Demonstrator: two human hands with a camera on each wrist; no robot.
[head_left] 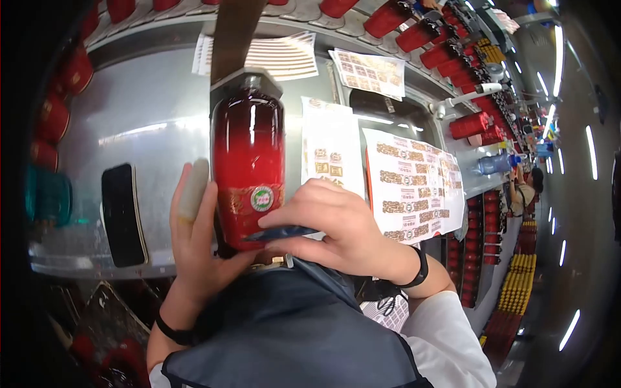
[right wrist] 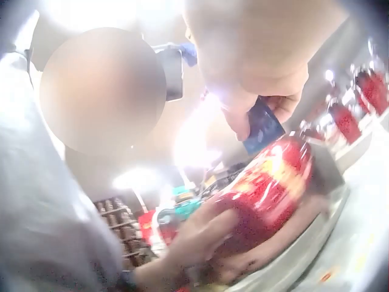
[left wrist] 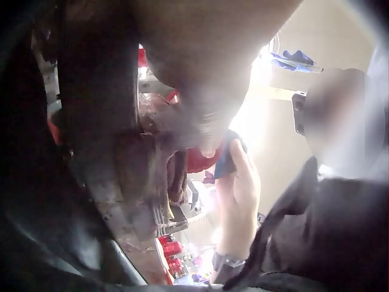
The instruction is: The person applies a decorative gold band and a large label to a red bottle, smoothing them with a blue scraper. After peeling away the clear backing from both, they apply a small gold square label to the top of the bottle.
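Observation:
A glossy bottle (head_left: pixel 249 158), dark at the top and red below, lies in front of me with its neck pointing away. A gold patterned band (head_left: pixel 238 202) and a round green-and-white sticker (head_left: pixel 262 198) show near its base. My left hand (head_left: pixel 194 249) holds the base end from the left; a pale finger cot (head_left: pixel 194 193) covers one finger. My right hand (head_left: pixel 343 226) pinches a flat, dark blue card-like piece (right wrist: pixel 264 128) against the lower part of the bottle, just below the sticker. The left wrist view is mostly blocked and blurred.
A black phone (head_left: pixel 123 216) lies on the metal table at left. Sheets of gold stickers (head_left: pixel 333 139) and a larger printed sheet (head_left: pixel 414 187) lie at right, with striped sheets (head_left: pixel 278 57) behind. Red bottles (head_left: pixel 388 18) line the conveyor beyond.

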